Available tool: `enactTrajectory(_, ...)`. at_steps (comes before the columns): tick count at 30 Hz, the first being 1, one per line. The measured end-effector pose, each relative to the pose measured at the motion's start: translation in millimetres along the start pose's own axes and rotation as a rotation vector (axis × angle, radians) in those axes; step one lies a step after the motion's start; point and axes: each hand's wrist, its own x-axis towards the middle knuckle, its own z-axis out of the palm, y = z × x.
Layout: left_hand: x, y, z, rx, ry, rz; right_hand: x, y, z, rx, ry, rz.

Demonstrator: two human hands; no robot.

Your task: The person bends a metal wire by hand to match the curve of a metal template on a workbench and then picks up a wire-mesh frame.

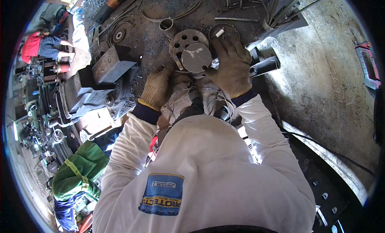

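Observation:
A smooth grey metal disc partly covers a larger round plate with several holes on the dark workbench. My right hand, in a brown work glove, lies beside the disc with its fingers stretched forward; its thumb is at the disc's near right edge. Just beyond those fingers, a short white stick lies within a thin metal ring. My gloved left hand is at the bench's near edge, left of the disc. Its fingers reach forward, partly in shadow, and I see nothing held in them.
Beyond the plate stands a short pipe piece. Metal rods stick up at the far right, and a dark tube lies right of my right hand. Angled steel pieces sit at left. A person in green bends over at lower left.

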Motion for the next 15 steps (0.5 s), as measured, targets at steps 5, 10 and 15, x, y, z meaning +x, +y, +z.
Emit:
enactTrajectory(5, 4, 21, 5, 0.219, 0.073, 0.069, 4, 2, 10, 0.08, -0.043, 0.015)
enactTrajectory(10, 12, -1, -9, -0.002, 0.034, 0.028, 2, 8, 20, 0.085, -0.096, 0.012)
enactTrajectory(15, 26, -8, -25, 0.566, 0.069, 0.044, 3, -1, 22, 0.125, -0.046, 0.065)
